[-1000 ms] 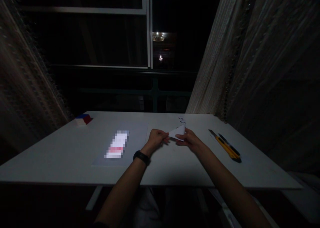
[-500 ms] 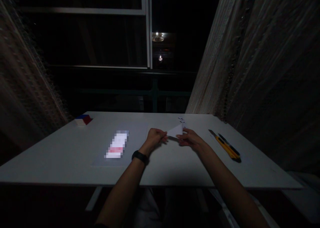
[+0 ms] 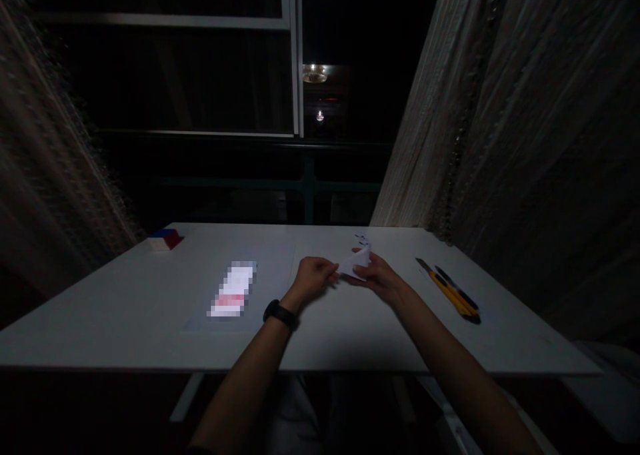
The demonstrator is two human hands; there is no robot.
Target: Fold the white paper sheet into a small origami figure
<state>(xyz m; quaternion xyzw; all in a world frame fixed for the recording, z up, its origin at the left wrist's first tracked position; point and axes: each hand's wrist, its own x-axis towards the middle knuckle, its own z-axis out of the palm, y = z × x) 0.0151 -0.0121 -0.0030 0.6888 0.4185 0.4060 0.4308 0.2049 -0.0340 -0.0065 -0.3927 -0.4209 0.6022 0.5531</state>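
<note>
A small piece of folded white paper point(image 3: 354, 264) is held up between both hands over the middle of the table. My left hand point(image 3: 314, 278) pinches its left corner with thumb and fingertips; a dark band circles that wrist. On the other side my right hand point(image 3: 380, 278) grips the paper, thumb on the near face and fingers behind it. The paper looks bowed at its right end. Just beyond it, small dark marks point(image 3: 361, 239) show on the tabletop; what they are is too dim to tell.
A white table point(image 3: 125, 315) spans the view. On its left lie a lit phone point(image 3: 233, 290) on a pale sheet point(image 3: 277, 258) and a blue, red and white cube point(image 3: 165, 240). A yellow box cutter point(image 3: 455, 298) and a dark pen point(image 3: 457, 288) lie at right. Curtains flank a dark window.
The paper has gone from a flat triangle to a curved shape in my hands. My right fingers have shifted behind it, and one fingertip now shows above near its top edge.
</note>
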